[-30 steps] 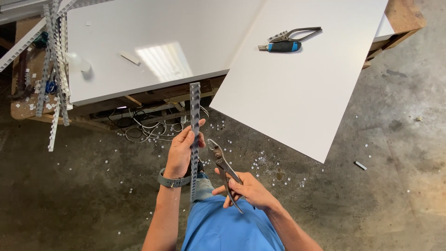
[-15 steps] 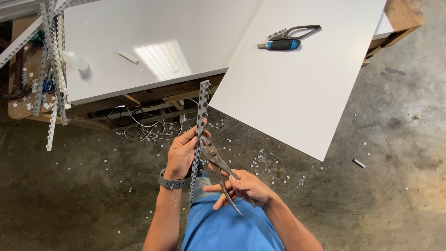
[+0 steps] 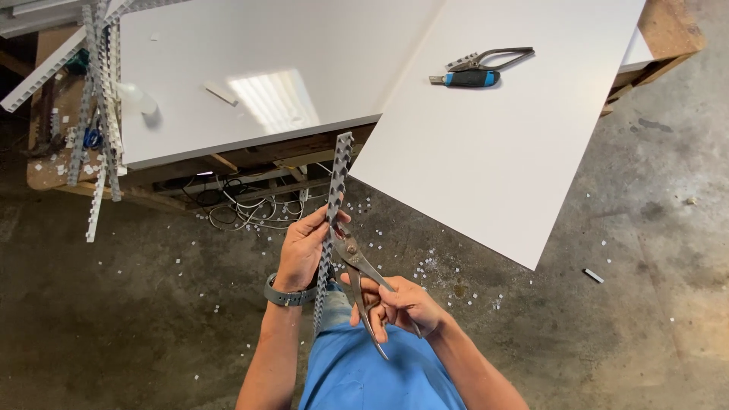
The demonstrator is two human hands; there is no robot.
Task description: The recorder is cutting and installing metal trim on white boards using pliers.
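Left hand (image 3: 304, 247) grips toothed grey strip (image 3: 332, 212) | right hand (image 3: 399, 304) squeezes metal snips (image 3: 363, 277), blades at strip's edge

I'm seeing the left hand (image 3: 304, 247) gripping a grey perforated strip (image 3: 335, 193) upright, while the right hand (image 3: 399, 304) is closing metal snips (image 3: 357, 266) against its edge. A blue-handled cutter (image 3: 474, 74) is lying on the white desk (image 3: 493, 152).

A long grey slotted plastic strip (image 3: 332, 205), toothed along its edges, is standing nearly upright, leaning slightly right at the top, above a concrete floor. Metal snips (image 3: 363, 285) with bare steel handles are meeting its right edge about halfway down, blades touching the strip.
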